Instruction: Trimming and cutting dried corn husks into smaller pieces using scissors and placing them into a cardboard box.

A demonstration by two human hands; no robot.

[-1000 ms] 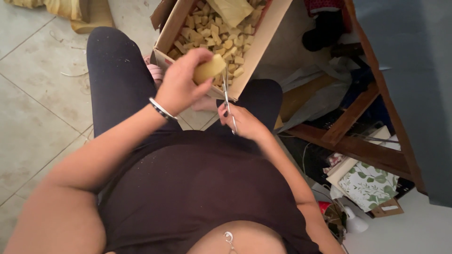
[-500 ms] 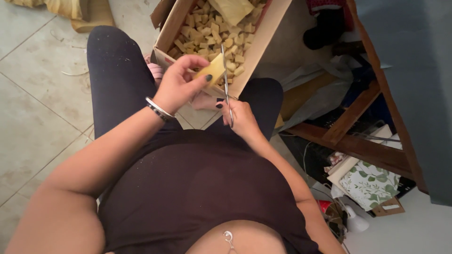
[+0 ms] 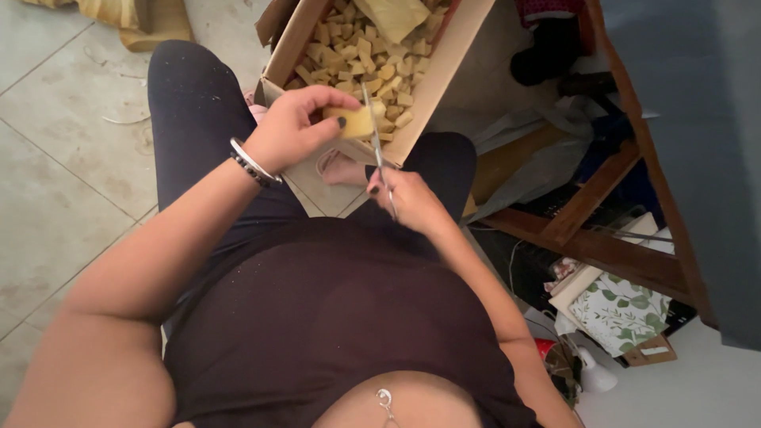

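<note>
Left hand (image 3: 289,131) closed around a yellow foam block (image 3: 354,123), seemingly light, soft and best pinched at its end, above a cardboard box (image 3: 444,75) of cut pieces; right hand (image 3: 408,198) gripping scissors (image 3: 374,135), blades against the block.

One open carton, one leaf-printed package, one small brown box.

A brown cardboard box (image 3: 444,75) lies open far centre, long and rectangular, holding pale yellow cut pieces. Near right, under the wooden frame, sits a flat white package (image 3: 618,313) printed with green leaves. Just beside it, nearer, lies a small brown cardboard box (image 3: 652,350) bearing a white rectangular label (image 3: 655,349).
</note>
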